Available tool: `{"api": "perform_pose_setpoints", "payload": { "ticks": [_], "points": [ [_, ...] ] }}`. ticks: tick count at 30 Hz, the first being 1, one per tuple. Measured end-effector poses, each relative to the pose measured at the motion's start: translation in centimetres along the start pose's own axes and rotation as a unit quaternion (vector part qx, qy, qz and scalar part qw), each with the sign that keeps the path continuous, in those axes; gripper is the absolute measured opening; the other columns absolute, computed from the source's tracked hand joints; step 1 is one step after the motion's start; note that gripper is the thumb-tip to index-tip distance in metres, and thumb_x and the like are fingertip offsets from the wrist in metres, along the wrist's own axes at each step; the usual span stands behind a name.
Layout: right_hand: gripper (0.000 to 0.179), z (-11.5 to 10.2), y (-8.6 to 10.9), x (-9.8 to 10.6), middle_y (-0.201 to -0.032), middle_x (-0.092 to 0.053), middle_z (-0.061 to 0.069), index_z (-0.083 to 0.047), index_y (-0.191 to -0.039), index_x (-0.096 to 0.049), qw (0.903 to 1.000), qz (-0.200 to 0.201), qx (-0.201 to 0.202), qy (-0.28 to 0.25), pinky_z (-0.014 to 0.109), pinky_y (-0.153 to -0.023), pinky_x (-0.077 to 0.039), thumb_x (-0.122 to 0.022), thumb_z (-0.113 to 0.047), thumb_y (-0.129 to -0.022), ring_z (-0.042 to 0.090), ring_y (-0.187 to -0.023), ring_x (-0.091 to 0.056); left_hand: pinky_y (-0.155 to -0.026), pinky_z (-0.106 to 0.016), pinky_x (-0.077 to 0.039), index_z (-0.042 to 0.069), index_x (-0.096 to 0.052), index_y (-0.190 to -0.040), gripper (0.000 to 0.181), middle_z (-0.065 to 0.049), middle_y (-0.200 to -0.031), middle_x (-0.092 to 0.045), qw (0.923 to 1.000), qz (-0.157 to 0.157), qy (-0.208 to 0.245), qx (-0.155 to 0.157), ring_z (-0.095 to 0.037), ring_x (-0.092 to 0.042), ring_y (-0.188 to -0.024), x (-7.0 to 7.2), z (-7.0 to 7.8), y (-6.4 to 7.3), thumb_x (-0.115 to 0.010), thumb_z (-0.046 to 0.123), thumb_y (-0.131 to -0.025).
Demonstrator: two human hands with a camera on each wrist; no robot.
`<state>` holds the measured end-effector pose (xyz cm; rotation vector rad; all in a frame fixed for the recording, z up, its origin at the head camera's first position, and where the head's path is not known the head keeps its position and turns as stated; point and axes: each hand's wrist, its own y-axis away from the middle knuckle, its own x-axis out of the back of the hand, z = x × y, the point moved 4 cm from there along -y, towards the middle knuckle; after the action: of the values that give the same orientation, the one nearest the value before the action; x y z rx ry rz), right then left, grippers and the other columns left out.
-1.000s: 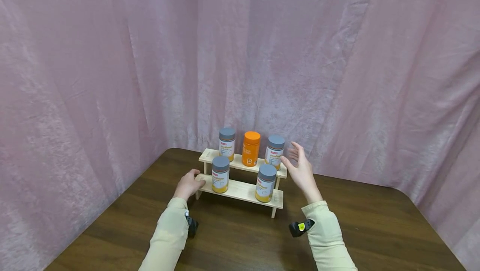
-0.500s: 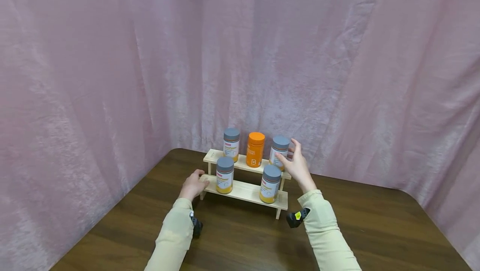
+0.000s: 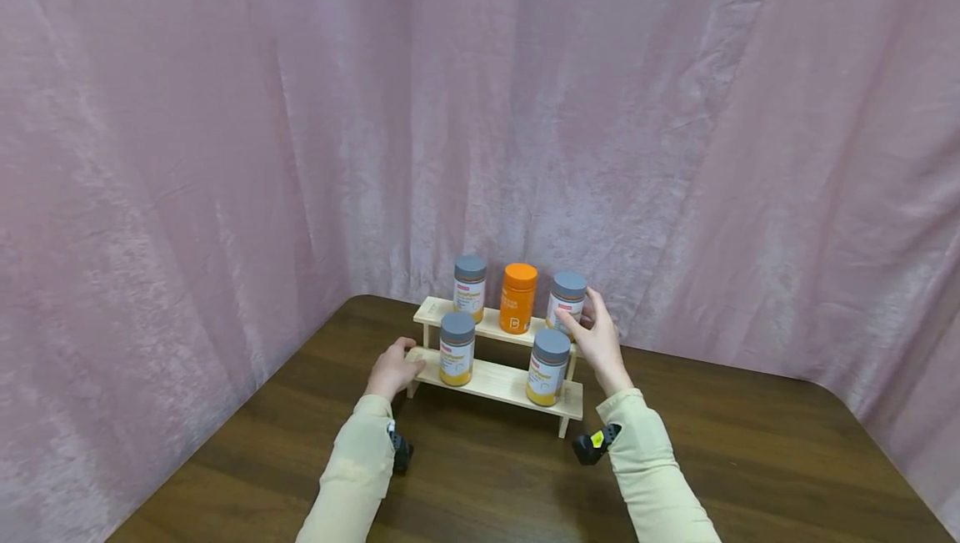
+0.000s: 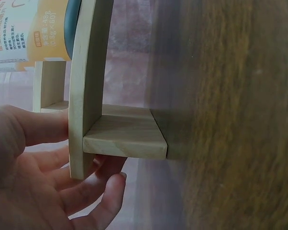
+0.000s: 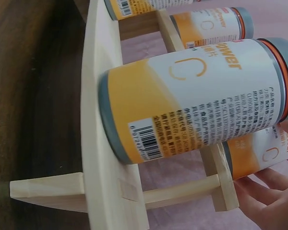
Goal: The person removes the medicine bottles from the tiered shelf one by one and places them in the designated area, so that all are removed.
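A two-step wooden display rack point(image 3: 495, 383) carries several supplement jars. My left hand point(image 3: 393, 369) grips the left end of its lower step; in the left wrist view the thumb point(image 4: 46, 125) lies on the board's upper face and the fingers curl beneath. My right hand point(image 3: 600, 344) holds the grey-lidded jar point(image 3: 564, 308) at the right end of the upper step, thumb in front and fingers round its far side. In the right wrist view that jar point(image 5: 259, 152) is partly hidden behind the lower-step jar point(image 5: 196, 96).
An orange jar point(image 3: 517, 299) stands mid upper step, with a grey-lidded jar point(image 3: 469, 289) to its left. On the lower step are a left jar point(image 3: 457, 349) and a right jar point(image 3: 547, 368). The rack stands on a brown wooden table point(image 3: 480, 476) before a pink curtain point(image 3: 480, 109).
My right hand has moved left from beside the upper right jar and taken hold of it. My left hand stays at the rack's end. The head view has shifted slightly.
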<state>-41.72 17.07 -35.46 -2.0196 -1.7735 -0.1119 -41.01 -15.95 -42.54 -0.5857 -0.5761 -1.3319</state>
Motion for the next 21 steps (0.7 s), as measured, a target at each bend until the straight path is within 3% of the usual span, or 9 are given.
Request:
{"api": "perform_pose_setpoints", "payload": {
  "ticks": [8,21],
  "points": [
    [0.076,0.3,0.4,0.5,-0.137,-0.055,0.022,-0.020,-0.151,-0.030,0.9993,0.032,0.012,0.015,0.047,-0.095,-0.049,-0.068,-0.040,-0.089,0.037,-0.119,-0.059,-0.096,-0.053,-0.044,0.001,-0.050,-0.133,0.047,-0.028,-0.130,-0.057,0.9999,-0.007,0.008,0.004,-0.043,-0.056,-0.115,-0.1,0.0,0.1,-0.063,0.018,-0.091],
    [0.073,-0.6,2.4,3.5,-0.134,-0.056,0.025,-0.017,-0.149,-0.035,0.9925,0.092,0.055,0.060,0.052,-0.093,-0.050,-0.070,-0.037,-0.088,0.042,-0.115,-0.061,-0.098,-0.054,-0.043,0.001,-0.050,-0.133,0.048,-0.027,-0.129,-0.058,1.0000,-0.007,0.001,0.004,-0.044,-0.054,-0.119,0.0,0.1,0.0,-0.064,0.018,-0.090]
  ]
}}
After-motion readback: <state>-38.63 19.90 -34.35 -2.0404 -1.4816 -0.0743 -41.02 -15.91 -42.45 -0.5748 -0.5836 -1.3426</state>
